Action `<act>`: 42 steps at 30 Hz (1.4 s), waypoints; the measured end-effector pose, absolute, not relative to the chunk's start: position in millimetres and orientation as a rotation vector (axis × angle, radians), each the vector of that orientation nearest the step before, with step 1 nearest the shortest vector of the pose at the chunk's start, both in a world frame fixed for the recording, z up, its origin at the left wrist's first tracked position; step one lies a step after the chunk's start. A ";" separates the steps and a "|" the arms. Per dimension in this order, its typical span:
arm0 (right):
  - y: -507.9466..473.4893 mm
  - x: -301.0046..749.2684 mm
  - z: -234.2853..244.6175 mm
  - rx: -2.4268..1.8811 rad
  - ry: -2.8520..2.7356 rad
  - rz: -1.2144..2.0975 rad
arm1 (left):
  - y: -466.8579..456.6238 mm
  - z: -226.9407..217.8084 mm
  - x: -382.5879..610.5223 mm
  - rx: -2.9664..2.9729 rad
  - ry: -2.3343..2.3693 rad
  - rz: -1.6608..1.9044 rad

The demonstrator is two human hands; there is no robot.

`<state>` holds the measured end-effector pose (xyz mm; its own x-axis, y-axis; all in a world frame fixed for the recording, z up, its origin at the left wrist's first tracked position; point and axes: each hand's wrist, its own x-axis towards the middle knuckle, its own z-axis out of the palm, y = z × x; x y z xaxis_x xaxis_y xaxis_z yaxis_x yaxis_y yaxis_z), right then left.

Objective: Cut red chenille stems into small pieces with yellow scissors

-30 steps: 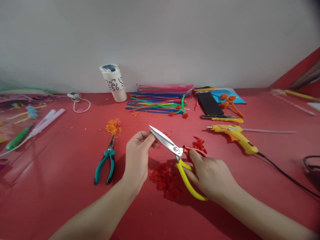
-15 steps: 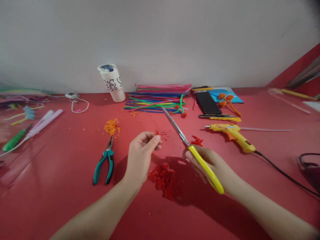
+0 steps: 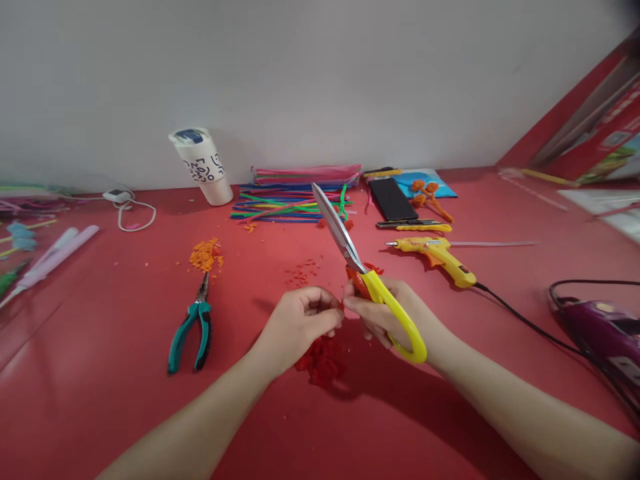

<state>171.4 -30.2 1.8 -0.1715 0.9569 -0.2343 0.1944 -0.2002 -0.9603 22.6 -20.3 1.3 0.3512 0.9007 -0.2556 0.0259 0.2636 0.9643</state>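
Note:
Scissors with yellow handles (image 3: 379,288) rest in my right hand (image 3: 417,312), blades pointing up and away to the left. The blades look closed. My left hand (image 3: 304,325) is pinched on a small red piece (image 3: 342,306), and the right fingertips come close to or touch that piece. Under the hands lies a pile of red pieces (image 3: 320,367), partly covered by my left hand. Tiny red scraps (image 3: 303,272) are scattered beyond the left hand. More red pieces (image 3: 374,268) show behind the scissors.
Teal pliers (image 3: 193,333) and orange scraps (image 3: 205,255) lie left. Pipe cleaners (image 3: 295,200) and a white tumbler (image 3: 204,167) are at the back. On the right are a black phone (image 3: 393,199), a utility knife (image 3: 415,225), a yellow glue gun (image 3: 440,257) and a purple device (image 3: 595,327).
My hands have come together, the left moving right and the right turning inward with the scissors. The view has swung slightly right.

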 end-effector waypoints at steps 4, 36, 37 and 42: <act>-28.1 174.0 -0.8 -1.332 -1.363 1.483 | -21.2 -0.9 21.9 1.036 0.984 0.760; -26.5 181.2 -1.6 -1.388 -1.396 1.342 | -24.8 -5.3 24.0 1.634 1.191 0.786; -24.1 184.2 -0.6 -1.402 -1.378 1.273 | -23.0 -6.0 22.2 1.699 1.211 0.799; -5.1 213.6 1.8 -1.606 -1.415 1.020 | -6.3 -12.8 7.9 1.943 1.298 0.918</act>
<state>213.6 -5.1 1.8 0.0702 0.9939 -0.0852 0.3948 -0.1061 -0.9126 7.9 -6.3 -12.8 0.2747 0.9391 0.2065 0.5075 -0.3240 0.7984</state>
